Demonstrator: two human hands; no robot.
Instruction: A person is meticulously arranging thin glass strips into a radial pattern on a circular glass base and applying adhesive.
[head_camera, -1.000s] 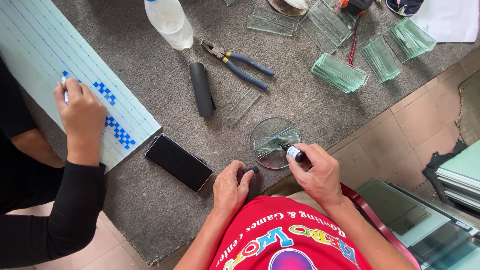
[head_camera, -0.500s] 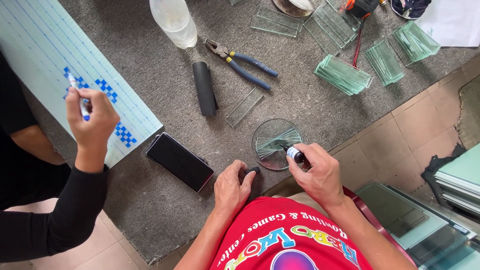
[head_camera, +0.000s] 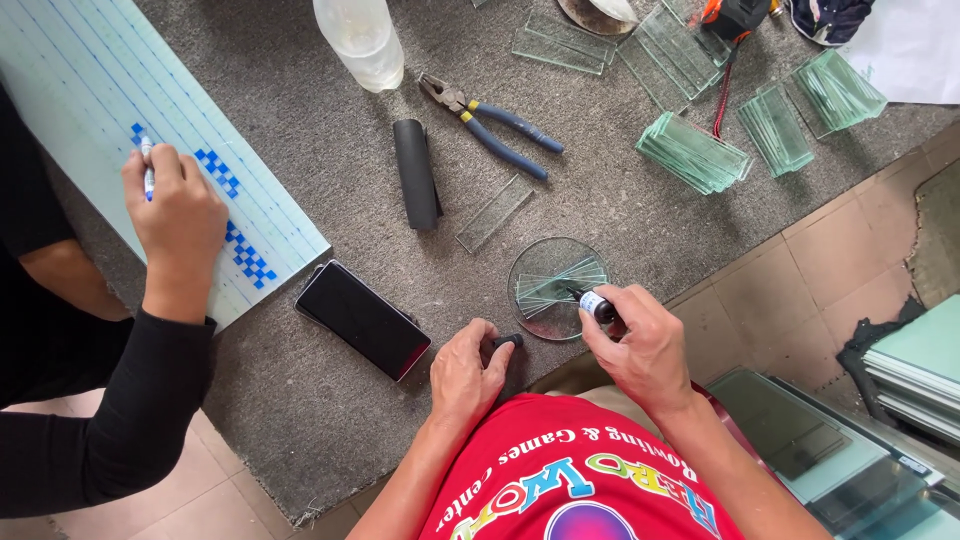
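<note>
My right hand (head_camera: 645, 350) grips a small dark bottle with a white label (head_camera: 596, 305). Its tip points onto a round glass disc (head_camera: 545, 262) lying on the grey mat. Several narrow glass strips (head_camera: 560, 283) lie fanned out on the disc. My left hand (head_camera: 468, 375) rests on the mat beside the disc, fingers curled around a small black object (head_camera: 505, 343). A black phone (head_camera: 362, 318) lies just left of that hand.
At the left, a co-worker's hand in a black sleeve (head_camera: 178, 220) holds a blue marker (head_camera: 148, 165) on a gridded sheet (head_camera: 90, 90). Pliers (head_camera: 495, 125), a black cylinder (head_camera: 415, 172), a plastic bottle (head_camera: 360, 40) and stacks of glass strips (head_camera: 692, 152) lie beyond. Glass panes (head_camera: 800, 440) stand at the right.
The co-worker's hand has moved up and left along the row of blue squares on the sheet. My two hands have stayed at the disc.
</note>
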